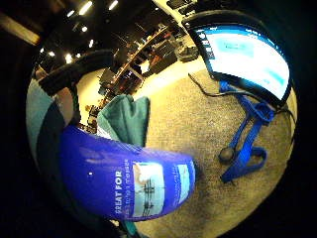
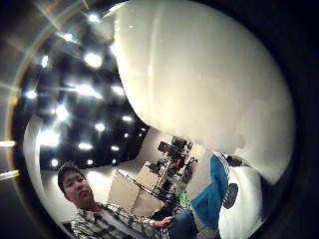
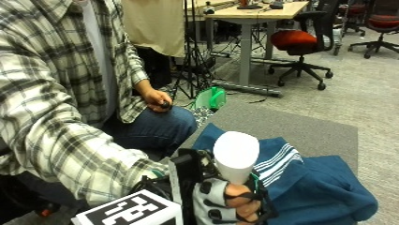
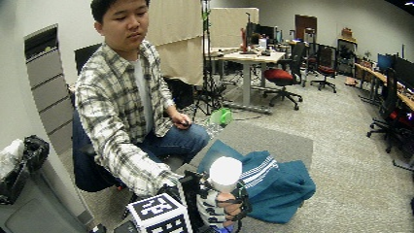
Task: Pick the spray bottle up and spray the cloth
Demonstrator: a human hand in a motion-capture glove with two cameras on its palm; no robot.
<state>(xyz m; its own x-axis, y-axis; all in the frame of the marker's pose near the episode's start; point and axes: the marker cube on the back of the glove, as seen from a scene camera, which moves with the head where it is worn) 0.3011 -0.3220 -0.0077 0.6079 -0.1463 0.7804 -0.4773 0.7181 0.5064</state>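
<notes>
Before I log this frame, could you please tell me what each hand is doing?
Right hand: grip closed around the spray bottle.
Bare hand: curled on a small dark object, resting on the lap.

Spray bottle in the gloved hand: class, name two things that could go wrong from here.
1. The right hand grips the spray bottle low on its body; the nozzle's direction is unclear, so spray might miss the cloth.
2. A monitor stands nearby on the table; stray mist could wet it.
</notes>
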